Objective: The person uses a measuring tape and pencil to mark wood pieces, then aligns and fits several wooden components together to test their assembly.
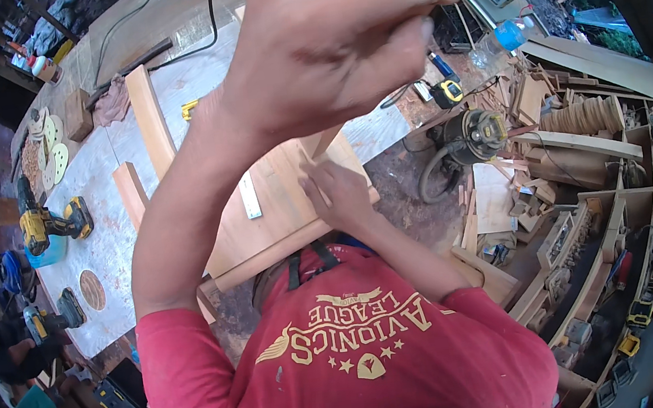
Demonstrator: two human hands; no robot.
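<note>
My left hand [331,40] is raised close to the camera, its fingers curled and thumb drawn in. A small yellow spot shows by its fingertips; whether it is held I cannot tell. Lower down, my right hand [335,195] lies on a light wooden panel [285,201], fingers stretched out and partly apart. Its fingertips are close to a wooden piece [320,141] rising from the panel, mostly hidden behind my left hand. A narrow white strip with markings [250,195] lies on the panel, left of my right hand. My left forearm covers part of the panel.
Wooden boards [150,120] stand left of the panel. On the table [110,230] are a yellow-black cordless drill [52,223], sanding discs [53,152] and a wood block [77,114]. To the right are a shop vacuum [475,137], a plastic bottle [498,42] and shelves of offcuts [567,240].
</note>
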